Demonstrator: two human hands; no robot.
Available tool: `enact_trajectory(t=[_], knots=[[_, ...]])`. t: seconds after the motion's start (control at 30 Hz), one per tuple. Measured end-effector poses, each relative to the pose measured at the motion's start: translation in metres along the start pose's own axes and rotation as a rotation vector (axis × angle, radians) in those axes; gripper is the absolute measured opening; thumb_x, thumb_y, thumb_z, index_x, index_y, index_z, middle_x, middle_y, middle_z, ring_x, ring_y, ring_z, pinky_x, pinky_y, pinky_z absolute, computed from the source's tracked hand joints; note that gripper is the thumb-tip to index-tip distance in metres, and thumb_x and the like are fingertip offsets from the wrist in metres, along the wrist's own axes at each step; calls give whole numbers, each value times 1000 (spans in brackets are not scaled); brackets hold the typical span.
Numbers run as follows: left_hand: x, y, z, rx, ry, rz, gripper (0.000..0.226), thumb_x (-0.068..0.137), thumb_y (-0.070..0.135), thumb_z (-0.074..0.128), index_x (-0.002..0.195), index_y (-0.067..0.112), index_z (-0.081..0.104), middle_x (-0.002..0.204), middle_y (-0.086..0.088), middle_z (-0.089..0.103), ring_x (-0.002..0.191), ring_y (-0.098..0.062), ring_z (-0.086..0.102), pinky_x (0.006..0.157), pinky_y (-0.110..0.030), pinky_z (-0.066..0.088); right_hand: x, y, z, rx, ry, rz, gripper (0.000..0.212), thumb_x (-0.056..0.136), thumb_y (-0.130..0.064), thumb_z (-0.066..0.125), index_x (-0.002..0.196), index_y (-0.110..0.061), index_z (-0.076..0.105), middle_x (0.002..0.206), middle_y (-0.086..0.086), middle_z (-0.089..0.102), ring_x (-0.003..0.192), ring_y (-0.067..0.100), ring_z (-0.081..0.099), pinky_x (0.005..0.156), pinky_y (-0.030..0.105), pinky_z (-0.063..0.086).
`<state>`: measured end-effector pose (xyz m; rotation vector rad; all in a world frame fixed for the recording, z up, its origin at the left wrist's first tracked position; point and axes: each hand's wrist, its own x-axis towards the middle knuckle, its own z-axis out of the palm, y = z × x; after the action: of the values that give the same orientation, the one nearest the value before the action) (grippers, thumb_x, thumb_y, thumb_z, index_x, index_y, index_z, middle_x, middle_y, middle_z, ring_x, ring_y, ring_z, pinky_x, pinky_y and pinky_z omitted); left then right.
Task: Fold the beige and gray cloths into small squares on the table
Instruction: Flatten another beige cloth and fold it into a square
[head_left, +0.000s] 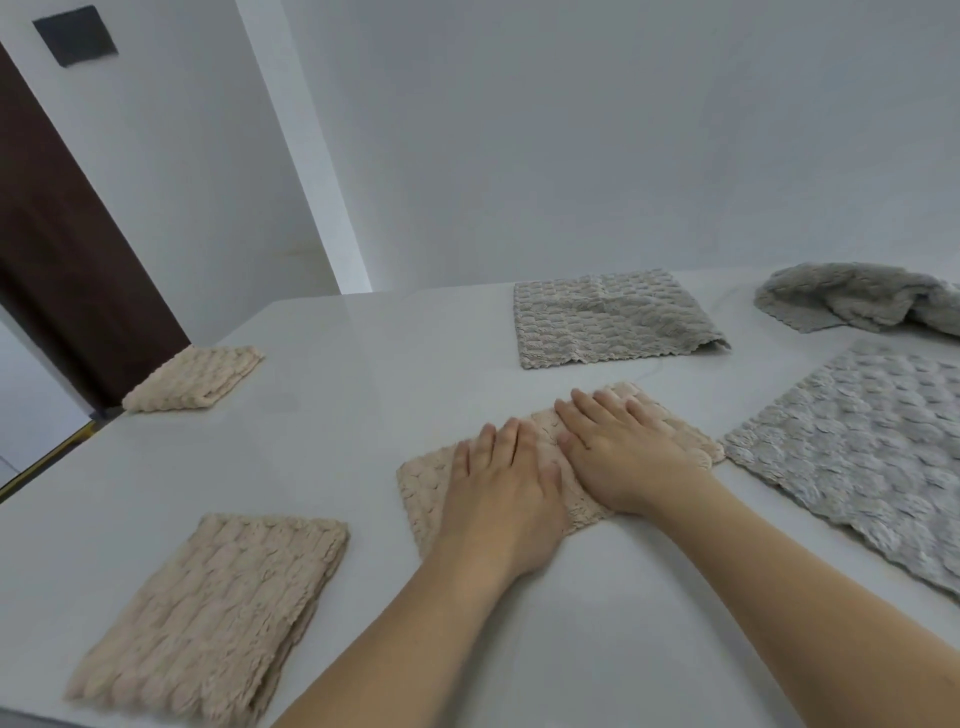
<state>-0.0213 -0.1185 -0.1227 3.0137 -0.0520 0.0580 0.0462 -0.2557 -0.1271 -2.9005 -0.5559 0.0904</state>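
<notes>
Left hand: left hand (501, 491) lay flat, fingers straight and together, palm pressing the middle beige cloth (556, 462).
Right hand: right hand (621, 452) lay flat beside it, fingers slightly spread, pressing the same cloth; the two thumbs nearly met.
Middle beige cloth: lay as a folded strip in the middle of the surface (363, 395).
Other beige cloths: folded beige cloth (208, 613) near left; small beige square (195, 376) at the far left edge.
Gray cloths: folded gray cloth (610, 319) at the back; flat gray cloth (862, 452) at right; crumpled gray cloth (857, 296) far right.
Writing: none readable.
Room: pale wall (571, 130), dark door (67, 260) at left.
</notes>
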Motion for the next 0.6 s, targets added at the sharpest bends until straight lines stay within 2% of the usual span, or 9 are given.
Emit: enact_trajectory(t=[0.2, 0.33, 0.4, 0.5, 0.6], knots=[[-22, -44, -3, 1, -74, -87, 61, 103, 46, 11, 157, 21, -3, 165, 2, -7, 150, -14, -11, 122, -36, -8, 0, 23, -6, 9, 0, 109, 57, 102, -45, 9, 156, -25, 4, 163, -6, -4, 149, 12, -7, 121, 40, -5], [-27, -49, -17, 54, -122, -165, 65, 103, 45, 10, 157, 12, -3, 165, -4, -9, 151, -21, -12, 121, -41, -9, 2, 18, -16, -35, 22, 120, 57, 103, -41, 10, 156, -20, 6, 163, -2, -3, 149, 17, -4, 121, 41, -4], [-16, -30, -20, 22, -51, -98, 65, 103, 44, 12, 157, 10, 0, 165, -5, -7, 151, -22, -12, 121, -42, -9, 5, 8, -21, 5, 77, 71, 55, 104, -40, 13, 155, -20, 10, 163, -2, -1, 149, 17, -3, 121, 40, -3], [-5, -1, -8, -27, -44, 30, 63, 103, 43, 15, 157, 13, 1, 165, -2, -6, 151, -19, -10, 121, -42, -8, 0, -2, -12, 55, 38, 33, 55, 104, -39, 15, 155, -21, 11, 163, -3, 2, 149, 16, -1, 120, 39, -2], [-8, -4, 4, -27, -41, 37, 63, 103, 46, 15, 157, 18, 1, 165, 2, -5, 151, -16, -10, 121, -39, -10, -4, 10, 0, -11, 43, 65, 57, 103, -42, 14, 155, -21, 8, 163, -4, 1, 149, 14, -3, 121, 38, -3]])
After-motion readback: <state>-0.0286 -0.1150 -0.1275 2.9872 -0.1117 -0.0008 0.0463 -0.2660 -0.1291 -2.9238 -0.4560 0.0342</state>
